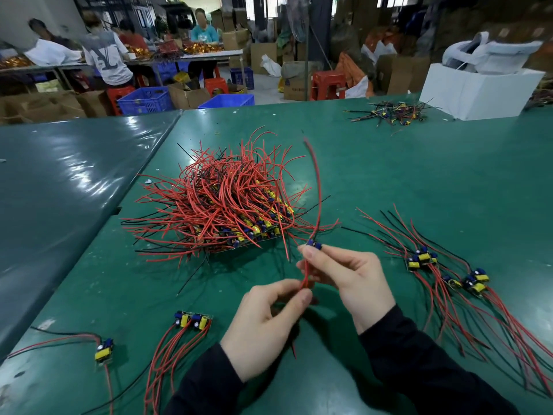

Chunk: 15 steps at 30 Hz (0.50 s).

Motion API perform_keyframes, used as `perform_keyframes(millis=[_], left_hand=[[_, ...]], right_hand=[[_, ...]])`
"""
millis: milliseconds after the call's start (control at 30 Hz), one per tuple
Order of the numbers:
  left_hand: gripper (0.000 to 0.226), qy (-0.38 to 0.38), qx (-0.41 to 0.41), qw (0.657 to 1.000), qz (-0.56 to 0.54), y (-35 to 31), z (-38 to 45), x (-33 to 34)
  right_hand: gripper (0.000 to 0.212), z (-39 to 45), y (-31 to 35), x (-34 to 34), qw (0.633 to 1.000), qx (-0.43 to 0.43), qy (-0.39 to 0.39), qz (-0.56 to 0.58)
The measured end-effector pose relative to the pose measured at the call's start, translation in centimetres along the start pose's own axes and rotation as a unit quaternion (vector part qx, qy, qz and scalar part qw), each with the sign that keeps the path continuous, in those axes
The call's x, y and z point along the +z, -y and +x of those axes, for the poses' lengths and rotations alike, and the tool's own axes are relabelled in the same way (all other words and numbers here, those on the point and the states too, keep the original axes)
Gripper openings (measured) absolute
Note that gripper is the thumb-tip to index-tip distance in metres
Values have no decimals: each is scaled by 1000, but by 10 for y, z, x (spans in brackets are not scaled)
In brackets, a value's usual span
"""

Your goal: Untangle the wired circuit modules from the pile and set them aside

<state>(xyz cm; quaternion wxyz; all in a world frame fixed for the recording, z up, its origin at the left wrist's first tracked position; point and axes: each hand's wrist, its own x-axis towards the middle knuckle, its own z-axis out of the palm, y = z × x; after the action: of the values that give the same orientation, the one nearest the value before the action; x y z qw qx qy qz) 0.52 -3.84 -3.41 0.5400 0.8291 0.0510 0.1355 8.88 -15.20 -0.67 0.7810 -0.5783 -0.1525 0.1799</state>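
Near the bench's front edge, right hand pinches a module (upright); left hand pinches its red wires.

pile: on the table, ahead of both hands, left of centre
held module: above the table, just right of the pile's near edge, at the right hand
left hand: below and left of the right hand, pinching the module's wires
sorted modules: on the table, right of the hands
pair of modules: near left of the left hand
single module: further left, near the table edge
small heap: far right, beside the box
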Motion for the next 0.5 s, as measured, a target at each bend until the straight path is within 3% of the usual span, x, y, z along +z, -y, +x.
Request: perform_keyframes(millis=[100,200,367,500], left_hand=[[26,15,-27,991,-133,-5,-1,6],[42,11,-91,978,-187,-1,-2,18],[37,11,1,1000,-12,1,-11,32],[38,26,36,999,31,-3,-14,35]], right_hand=[[15,-2,-6,3,1000,22,14,-10],[9,0,-6,2,999,32,-8,4],[15,12,8,-12,983,55,-109,134],[14,17,11,-17,970,50,-147,186]])
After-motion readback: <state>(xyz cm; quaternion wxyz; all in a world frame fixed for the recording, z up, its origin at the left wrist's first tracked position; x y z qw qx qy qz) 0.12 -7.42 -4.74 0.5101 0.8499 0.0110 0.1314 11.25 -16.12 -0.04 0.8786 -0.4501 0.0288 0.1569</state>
